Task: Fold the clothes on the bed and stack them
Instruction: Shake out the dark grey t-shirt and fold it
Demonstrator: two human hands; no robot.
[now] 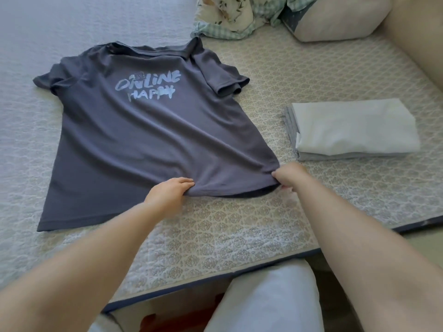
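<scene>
Hands worked the hem: the left hand (171, 191) and right hand (286, 174) each pinched the grey T-shirt (148, 137) with curled fingers, apparently pulling it flat for folding. It lay print-up mid-bed, the folded stack (354, 130) waiting near the bed's (215, 236) right edge.

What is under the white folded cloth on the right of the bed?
The white folded cloth lies on a folded grey striped piece, whose edges show at left and front; the rest is covered.
</scene>
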